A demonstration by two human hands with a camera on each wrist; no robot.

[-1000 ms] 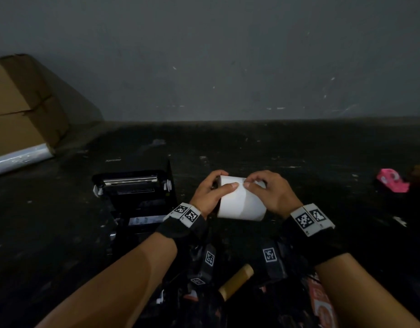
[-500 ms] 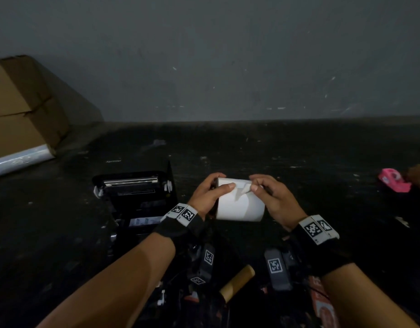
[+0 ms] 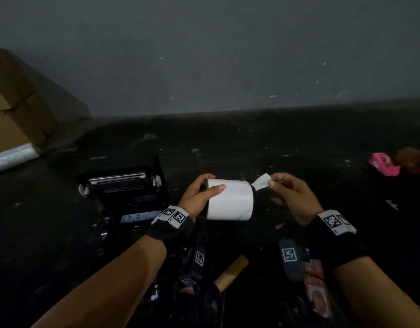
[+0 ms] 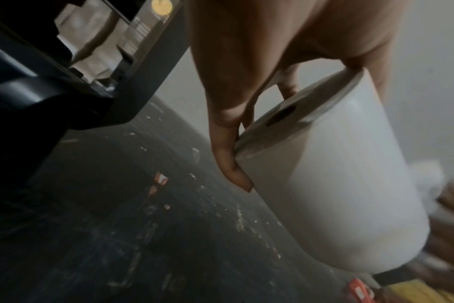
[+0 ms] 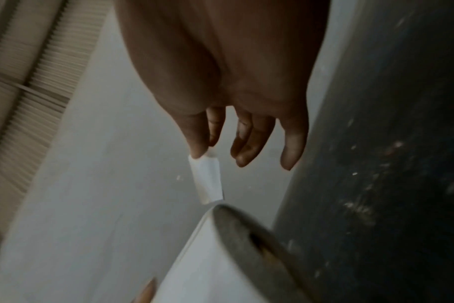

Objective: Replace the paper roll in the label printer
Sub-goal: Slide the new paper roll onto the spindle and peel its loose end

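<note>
Broadly, the dark surface (image 3: 263, 147) carries the label printer (image 3: 124, 197), its lid up and its bay open, just left of the hands. Held above the surface beside it is the white paper roll (image 3: 230, 200), lying sideways and full; it likely has some heft for its size, with firm flat ends but a smooth, slippery outer wrap. The left hand (image 3: 199, 197) grips it by its left end, thumb across the front and fingers curled over the rim, which seems the safest hold, since squeezing the middle could loosen the winding. The right hand (image 3: 291, 197) pinches a small torn paper tab (image 3: 261, 181) at the roll's right end. That strip is thin and would tear easily, so a slow pull near its root should suit it.
</note>
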